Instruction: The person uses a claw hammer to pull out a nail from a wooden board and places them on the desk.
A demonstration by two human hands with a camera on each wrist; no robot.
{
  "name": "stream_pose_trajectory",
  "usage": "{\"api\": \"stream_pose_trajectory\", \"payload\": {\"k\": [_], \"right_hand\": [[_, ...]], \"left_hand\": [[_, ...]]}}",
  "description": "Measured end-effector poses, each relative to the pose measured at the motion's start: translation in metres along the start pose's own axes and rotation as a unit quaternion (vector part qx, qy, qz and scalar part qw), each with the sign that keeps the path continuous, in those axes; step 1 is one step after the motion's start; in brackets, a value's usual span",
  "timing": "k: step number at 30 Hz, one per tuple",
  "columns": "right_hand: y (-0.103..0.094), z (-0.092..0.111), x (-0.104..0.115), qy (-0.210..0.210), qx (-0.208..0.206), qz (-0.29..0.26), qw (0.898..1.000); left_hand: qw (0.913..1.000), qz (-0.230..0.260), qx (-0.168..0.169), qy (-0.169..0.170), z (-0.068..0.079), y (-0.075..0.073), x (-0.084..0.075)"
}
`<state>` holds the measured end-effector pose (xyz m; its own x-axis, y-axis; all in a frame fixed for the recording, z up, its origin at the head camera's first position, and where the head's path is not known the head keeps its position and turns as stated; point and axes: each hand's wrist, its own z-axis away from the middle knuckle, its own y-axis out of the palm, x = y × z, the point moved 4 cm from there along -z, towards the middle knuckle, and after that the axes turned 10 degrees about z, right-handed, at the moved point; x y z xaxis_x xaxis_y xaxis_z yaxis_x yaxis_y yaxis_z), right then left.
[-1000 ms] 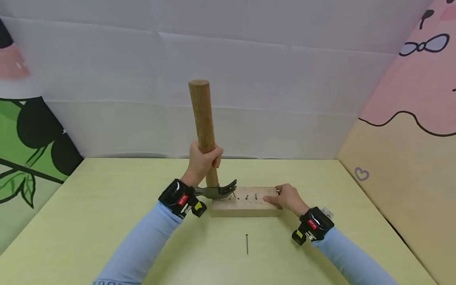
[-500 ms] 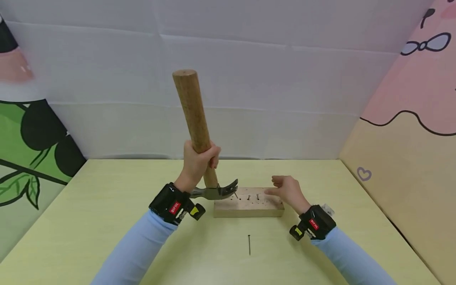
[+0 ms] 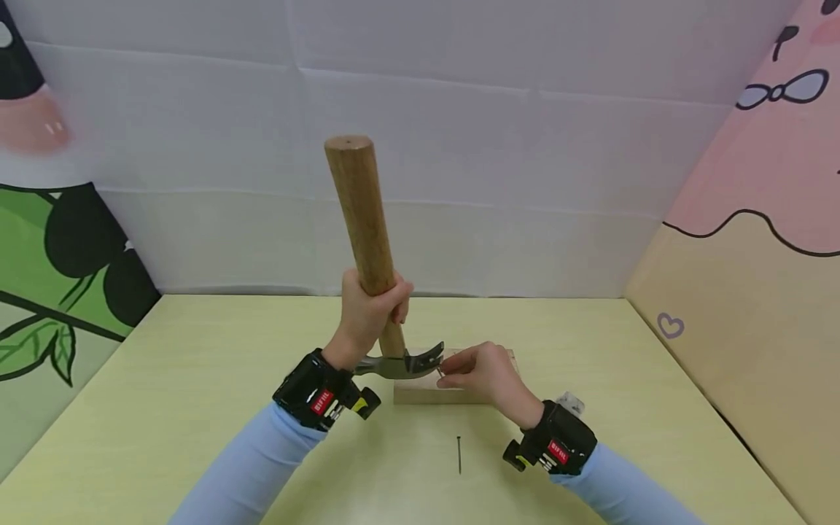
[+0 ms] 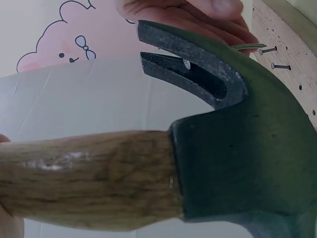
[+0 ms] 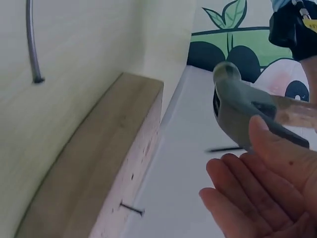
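My left hand [image 3: 370, 313] grips the wooden handle of a claw hammer [image 3: 357, 211] close to its head, handle end up. The head lies over the left part of a wooden block [image 3: 426, 396]. A nail [image 4: 186, 64] sits in the claw slot, its head showing there; its shank [image 5: 223, 149] sticks out the other side, its tip blurred. Around that nail my right hand [image 3: 488, 375] has its thumb and fingers, a gap still visible between them; contact with the nail is hard to tell. The right hand covers much of the block's top.
Two nails, one of them a nail [image 4: 281, 66], stand in the block among several small holes. A loose nail [image 3: 459, 456] lies on the yellow table [image 3: 216, 379] in front of the block. White and cartoon-printed panels enclose the back and sides.
My right hand has let go of the block's right end, lifted, and moved left to the nail at the claw. The hammer handle has tilted left; the left hand keeps its hold.
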<state>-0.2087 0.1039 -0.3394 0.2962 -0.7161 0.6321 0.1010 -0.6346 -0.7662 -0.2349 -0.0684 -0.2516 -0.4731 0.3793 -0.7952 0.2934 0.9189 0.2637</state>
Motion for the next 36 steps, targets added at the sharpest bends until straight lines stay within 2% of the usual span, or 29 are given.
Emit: {"api": "stream_pose_trajectory", "payload": {"k": [10,18,22,25,28,30,33,36], "right_hand": [[0.009,0.000,0.003,-0.026,-0.044,-0.001,0.999],[0.005,0.001,0.010,-0.053,-0.026,0.003,0.998],[0.000,0.001,0.011,-0.058,-0.004,0.002,0.998],[-0.005,0.003,0.006,-0.033,0.018,-0.005,0.999],[-0.006,0.007,-0.005,0.019,0.059,-0.052,0.997],[-0.003,0.012,-0.013,0.054,0.099,-0.093,0.989],[0.006,0.022,-0.026,0.104,0.161,-0.146,0.971],[0.017,0.031,-0.036,0.130,0.202,-0.151,0.959]], "left_hand": [[0.9998,0.000,0.022,-0.002,0.005,0.006,0.000],[0.9987,-0.025,0.045,-0.004,0.009,0.008,0.003],[0.9979,-0.038,0.052,0.001,0.010,0.007,0.004],[0.9979,-0.038,0.053,-0.006,0.011,0.006,0.005],[0.9977,-0.040,0.052,-0.017,0.012,0.004,0.007],[0.9976,-0.042,0.051,-0.020,0.013,0.002,0.008],[0.9977,-0.044,0.049,-0.018,0.014,0.000,0.009],[0.9979,-0.040,0.048,-0.019,0.015,-0.002,0.011]]}}
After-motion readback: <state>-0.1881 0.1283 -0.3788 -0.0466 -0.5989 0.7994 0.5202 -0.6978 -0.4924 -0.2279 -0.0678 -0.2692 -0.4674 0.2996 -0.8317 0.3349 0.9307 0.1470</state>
